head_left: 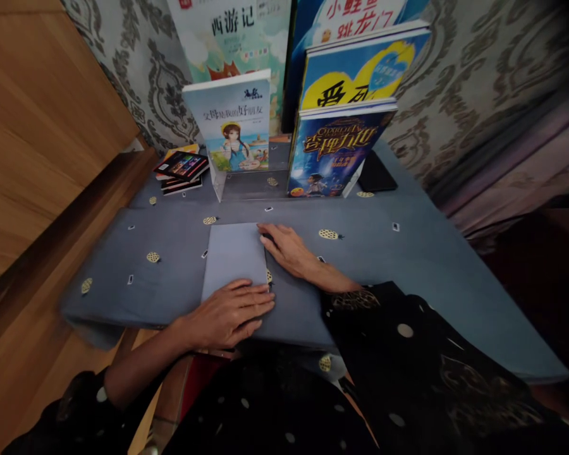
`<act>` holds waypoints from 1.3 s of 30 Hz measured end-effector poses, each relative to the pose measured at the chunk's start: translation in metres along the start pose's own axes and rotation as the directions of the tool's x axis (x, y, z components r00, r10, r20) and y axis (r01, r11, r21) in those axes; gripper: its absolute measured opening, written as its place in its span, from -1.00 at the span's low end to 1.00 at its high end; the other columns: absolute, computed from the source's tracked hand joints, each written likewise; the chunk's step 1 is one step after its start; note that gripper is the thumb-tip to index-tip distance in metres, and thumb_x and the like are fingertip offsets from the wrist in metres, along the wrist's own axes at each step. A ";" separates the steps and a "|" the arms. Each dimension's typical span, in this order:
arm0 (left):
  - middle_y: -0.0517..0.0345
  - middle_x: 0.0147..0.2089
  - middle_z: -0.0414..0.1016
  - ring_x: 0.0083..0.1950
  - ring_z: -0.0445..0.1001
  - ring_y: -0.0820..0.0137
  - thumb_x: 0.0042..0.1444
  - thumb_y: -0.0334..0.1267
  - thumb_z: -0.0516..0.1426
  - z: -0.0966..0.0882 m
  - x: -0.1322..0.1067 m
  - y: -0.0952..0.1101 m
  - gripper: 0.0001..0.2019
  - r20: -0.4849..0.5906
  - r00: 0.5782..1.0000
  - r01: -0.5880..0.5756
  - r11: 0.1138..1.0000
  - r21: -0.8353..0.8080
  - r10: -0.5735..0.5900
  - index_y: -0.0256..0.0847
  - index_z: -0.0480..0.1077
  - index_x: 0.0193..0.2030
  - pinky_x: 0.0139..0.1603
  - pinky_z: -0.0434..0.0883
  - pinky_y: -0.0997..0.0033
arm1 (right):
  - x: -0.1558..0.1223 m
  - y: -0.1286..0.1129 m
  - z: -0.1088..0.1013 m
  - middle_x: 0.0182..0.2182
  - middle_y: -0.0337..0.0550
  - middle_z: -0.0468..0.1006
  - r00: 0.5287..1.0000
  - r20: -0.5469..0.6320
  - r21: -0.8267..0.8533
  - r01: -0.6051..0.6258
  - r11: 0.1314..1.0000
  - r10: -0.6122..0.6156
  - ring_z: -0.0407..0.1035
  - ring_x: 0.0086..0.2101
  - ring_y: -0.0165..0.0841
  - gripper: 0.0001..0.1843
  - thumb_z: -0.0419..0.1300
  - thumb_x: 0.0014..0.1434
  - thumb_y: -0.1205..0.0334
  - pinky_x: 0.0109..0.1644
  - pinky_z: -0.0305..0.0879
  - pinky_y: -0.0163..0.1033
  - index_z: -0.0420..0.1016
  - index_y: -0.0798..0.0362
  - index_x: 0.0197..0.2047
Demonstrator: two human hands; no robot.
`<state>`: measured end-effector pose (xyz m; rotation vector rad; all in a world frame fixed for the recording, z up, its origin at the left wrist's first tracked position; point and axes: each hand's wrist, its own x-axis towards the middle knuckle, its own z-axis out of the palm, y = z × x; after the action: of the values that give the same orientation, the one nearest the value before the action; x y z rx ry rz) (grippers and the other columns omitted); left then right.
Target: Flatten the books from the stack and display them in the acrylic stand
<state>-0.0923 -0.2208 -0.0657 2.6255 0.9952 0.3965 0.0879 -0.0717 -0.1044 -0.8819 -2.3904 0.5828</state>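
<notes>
A plain grey-blue book lies flat on the blue patterned tablecloth in front of me. My left hand rests flat on the book's near edge, fingers stretched out and pointing right. My right hand lies palm down against the book's right edge, fingers extended toward its far right corner. Neither hand grips anything.
Picture books stand at the back: one in a clear stand, a dark blue one to its right, a yellow-and-blue one behind. A small stack of dark books lies back left. A wooden panel borders the left.
</notes>
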 end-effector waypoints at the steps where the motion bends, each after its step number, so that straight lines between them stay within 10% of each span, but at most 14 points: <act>1: 0.08 0.29 0.38 0.38 0.23 0.30 0.34 -0.30 0.00 0.000 -0.002 0.003 -0.57 0.008 1.000 0.003 1.000 -0.010 -0.003 -0.11 0.23 0.33 0.38 0.20 0.07 | 0.000 0.000 0.000 0.03 0.01 0.53 1.000 0.000 -0.001 0.004 1.000 -0.004 0.37 0.02 -0.13 -0.63 -0.08 0.39 0.21 0.11 0.26 0.03 0.29 0.04 0.20; 8: 0.08 0.36 0.28 0.39 0.23 0.35 0.37 -0.22 -0.02 -0.009 -0.002 -0.015 -0.57 0.056 0.995 0.081 0.994 -0.073 -0.077 -0.08 0.20 0.35 0.40 0.17 0.10 | -0.001 0.002 0.001 0.01 0.06 0.52 1.000 -0.003 -0.012 0.029 1.000 -0.029 0.37 0.02 -0.10 -0.63 -0.03 0.34 0.25 0.09 0.29 0.06 0.31 0.07 0.18; 21: -0.10 0.33 0.31 0.36 0.28 0.22 0.36 -0.16 -0.10 -0.033 -0.018 -0.143 -0.54 -0.273 0.875 0.429 0.902 0.050 -0.400 -0.30 0.30 0.29 0.37 0.22 0.08 | 0.000 0.005 0.002 -0.04 0.06 0.53 0.998 0.018 -0.041 0.067 0.997 -0.066 0.38 -0.02 -0.08 -0.65 0.01 0.31 0.28 0.05 0.31 0.08 0.35 0.05 0.14; 39: 0.06 0.25 0.43 0.31 0.35 0.29 0.32 -0.40 0.00 -0.016 -0.078 -0.068 -0.55 -0.321 0.922 0.236 0.972 0.018 -0.218 -0.04 0.27 0.31 0.33 0.27 -0.07 | -0.001 0.004 0.004 -0.01 0.09 0.54 0.997 0.004 -0.112 0.077 0.991 -0.077 0.39 0.02 -0.05 -0.62 0.01 0.30 0.22 0.02 0.33 0.11 0.37 0.05 0.14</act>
<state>-0.1944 -0.2223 -0.0881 2.5024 1.4146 0.7603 0.0878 -0.0708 -0.1103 -0.8313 -2.4650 0.4227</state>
